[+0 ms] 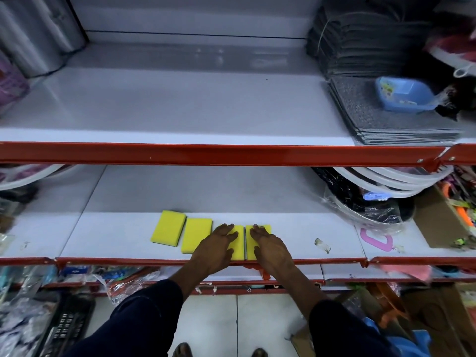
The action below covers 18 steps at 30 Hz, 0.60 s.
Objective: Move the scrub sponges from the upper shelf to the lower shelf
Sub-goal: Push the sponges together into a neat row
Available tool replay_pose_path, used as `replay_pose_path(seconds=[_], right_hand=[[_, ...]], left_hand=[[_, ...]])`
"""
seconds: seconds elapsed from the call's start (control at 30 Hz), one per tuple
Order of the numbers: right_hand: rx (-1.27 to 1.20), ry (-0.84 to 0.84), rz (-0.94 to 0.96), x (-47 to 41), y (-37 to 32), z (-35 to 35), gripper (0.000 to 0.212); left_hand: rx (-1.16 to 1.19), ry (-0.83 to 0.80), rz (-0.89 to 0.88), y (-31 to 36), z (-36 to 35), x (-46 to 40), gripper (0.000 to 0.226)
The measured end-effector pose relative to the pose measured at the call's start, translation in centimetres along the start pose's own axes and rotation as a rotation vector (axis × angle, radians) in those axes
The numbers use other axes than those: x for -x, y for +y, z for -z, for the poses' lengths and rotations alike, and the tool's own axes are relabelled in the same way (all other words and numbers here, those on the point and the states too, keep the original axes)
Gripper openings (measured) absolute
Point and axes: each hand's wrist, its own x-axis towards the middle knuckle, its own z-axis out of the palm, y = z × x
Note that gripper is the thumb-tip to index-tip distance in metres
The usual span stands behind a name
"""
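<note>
Several yellow scrub sponges lie flat in a row near the front of the lower shelf (116,235). The leftmost sponge (168,228) and the second sponge (196,234) lie untouched. My left hand (219,243) rests flat on the third sponge (239,247), and my right hand (268,246) rests flat on the fourth sponge (268,229). On both hands the fingers are stretched out and the thumbs lie on top, not gripping the sides. The upper shelf (180,104) has no sponges in its visible middle.
Grey mats (381,114) with a blue plastic tray (404,95) on top fill the upper shelf's right end. Foil rolls (38,29) stand at its left. Wrapped pans (365,202) and a pink item (376,240) sit right of the sponges. A red shelf rail (206,154) crosses above.
</note>
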Motion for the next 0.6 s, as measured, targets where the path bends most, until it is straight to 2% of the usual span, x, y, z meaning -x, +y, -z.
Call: replay_pose_path(seconds=[0.33,0.43,0.5,0.6], right_hand=[[-0.016,-0.035,-0.024,-0.2,-0.7,0.1,0.076],[0.003,-0.041,-0.041,-0.3,-0.7,0.2,0.072],[0.002,-0.042,-0.043,-0.4,-0.7,0.3,0.072],[-0.007,-0.032,-0.051,-0.3,-0.7,0.2,0.067]], left_hand=[[-0.022,-0.013,-0.021,0.6,0.1,-0.4,0.053],[-0.035,0.065,-0.072,-0.6,0.7,-0.5,0.046],[-0.108,0.118,-0.029,-1.8,1.7,-0.5,0.053],[-0.134,0.053,0.197,-3.5,3.2,0.1,0.074]])
